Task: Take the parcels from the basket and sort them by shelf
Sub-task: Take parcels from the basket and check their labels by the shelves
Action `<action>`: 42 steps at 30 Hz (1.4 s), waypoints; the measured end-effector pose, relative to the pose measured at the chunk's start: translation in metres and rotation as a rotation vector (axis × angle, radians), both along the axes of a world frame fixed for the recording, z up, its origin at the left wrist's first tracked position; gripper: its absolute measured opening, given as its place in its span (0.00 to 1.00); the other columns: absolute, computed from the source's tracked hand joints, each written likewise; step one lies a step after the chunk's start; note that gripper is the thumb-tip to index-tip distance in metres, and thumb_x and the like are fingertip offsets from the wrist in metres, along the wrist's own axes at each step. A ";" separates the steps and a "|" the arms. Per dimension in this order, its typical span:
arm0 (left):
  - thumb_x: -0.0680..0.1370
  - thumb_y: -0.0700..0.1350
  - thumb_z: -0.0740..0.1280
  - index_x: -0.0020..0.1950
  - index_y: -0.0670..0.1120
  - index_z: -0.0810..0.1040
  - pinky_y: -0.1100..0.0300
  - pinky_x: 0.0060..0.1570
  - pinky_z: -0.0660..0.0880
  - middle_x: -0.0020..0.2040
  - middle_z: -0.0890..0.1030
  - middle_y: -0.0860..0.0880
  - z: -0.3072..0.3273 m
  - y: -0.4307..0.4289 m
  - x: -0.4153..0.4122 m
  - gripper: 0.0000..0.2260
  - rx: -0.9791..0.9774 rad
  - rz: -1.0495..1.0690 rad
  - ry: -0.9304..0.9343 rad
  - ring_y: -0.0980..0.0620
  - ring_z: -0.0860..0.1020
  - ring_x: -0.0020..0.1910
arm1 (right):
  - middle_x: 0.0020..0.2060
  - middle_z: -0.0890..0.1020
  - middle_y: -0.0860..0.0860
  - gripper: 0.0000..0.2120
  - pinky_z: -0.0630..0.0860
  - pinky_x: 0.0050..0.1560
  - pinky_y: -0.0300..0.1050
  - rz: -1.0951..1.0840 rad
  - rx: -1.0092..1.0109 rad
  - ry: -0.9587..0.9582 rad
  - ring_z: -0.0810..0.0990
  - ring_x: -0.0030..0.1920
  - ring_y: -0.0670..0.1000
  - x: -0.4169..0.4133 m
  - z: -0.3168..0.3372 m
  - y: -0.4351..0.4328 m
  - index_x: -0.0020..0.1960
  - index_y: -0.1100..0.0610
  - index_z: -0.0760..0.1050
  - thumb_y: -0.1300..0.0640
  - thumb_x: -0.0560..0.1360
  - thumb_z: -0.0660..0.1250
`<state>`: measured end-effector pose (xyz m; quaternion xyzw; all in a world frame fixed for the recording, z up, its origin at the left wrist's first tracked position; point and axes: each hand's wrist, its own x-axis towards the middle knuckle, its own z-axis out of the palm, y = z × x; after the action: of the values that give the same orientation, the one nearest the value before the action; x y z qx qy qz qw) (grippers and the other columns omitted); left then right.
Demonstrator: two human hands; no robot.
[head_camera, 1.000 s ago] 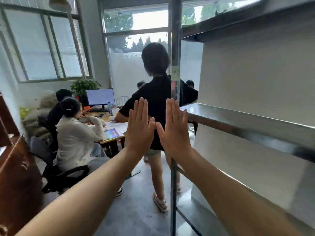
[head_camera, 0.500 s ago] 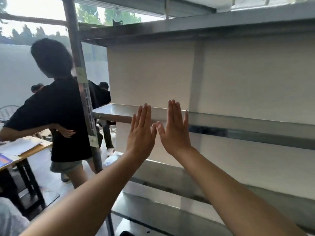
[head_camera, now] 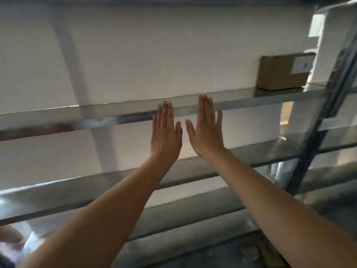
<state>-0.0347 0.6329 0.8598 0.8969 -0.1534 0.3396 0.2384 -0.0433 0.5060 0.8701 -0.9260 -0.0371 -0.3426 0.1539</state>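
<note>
Both my arms reach forward at chest height in front of a metal shelf unit. My left hand (head_camera: 165, 130) and my right hand (head_camera: 207, 128) are raised side by side, flat, fingers straight and pointing up, holding nothing. Their fingertips overlap the front edge of the upper shelf (head_camera: 96, 113). A brown cardboard parcel (head_camera: 284, 71) with a white label sits on that shelf at the far right, well away from both hands. No basket is in view.
Below lie a middle shelf (head_camera: 77, 188) and a lower shelf (head_camera: 173, 225), both bare metal. A dark upright post (head_camera: 316, 132) stands at the right. A white wall backs the shelves.
The view has swung right, from the room with seated and standing people to the shelf unit. My hands keep the same flat, raised pose. The brown parcel has come into view.
</note>
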 end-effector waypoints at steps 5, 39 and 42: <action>0.85 0.47 0.48 0.80 0.41 0.46 0.53 0.78 0.40 0.81 0.46 0.45 -0.025 -0.135 -0.003 0.25 0.058 -0.221 0.030 0.50 0.43 0.80 | 0.80 0.42 0.54 0.33 0.34 0.77 0.55 -0.271 0.013 0.060 0.39 0.79 0.50 -0.026 -0.032 -0.154 0.80 0.59 0.37 0.44 0.83 0.47; 0.85 0.46 0.48 0.80 0.42 0.45 0.51 0.78 0.43 0.81 0.46 0.45 -0.188 -0.494 0.106 0.25 0.187 -0.991 0.423 0.49 0.43 0.80 | 0.80 0.41 0.55 0.33 0.33 0.76 0.56 -1.055 0.201 0.515 0.36 0.79 0.52 -0.040 -0.174 -0.448 0.79 0.60 0.37 0.46 0.83 0.46; 0.85 0.46 0.49 0.80 0.41 0.46 0.51 0.78 0.43 0.81 0.47 0.45 -0.204 -0.503 0.123 0.25 0.185 -0.980 0.463 0.49 0.43 0.80 | 0.80 0.41 0.54 0.33 0.32 0.76 0.55 -1.054 0.213 0.563 0.36 0.78 0.51 -0.024 -0.195 -0.459 0.79 0.60 0.37 0.45 0.83 0.46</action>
<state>0.0882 0.1295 0.6558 0.7889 -0.5258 -0.0323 0.3164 -0.0676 0.0473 0.6748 -0.8543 0.5031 -0.1166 0.0594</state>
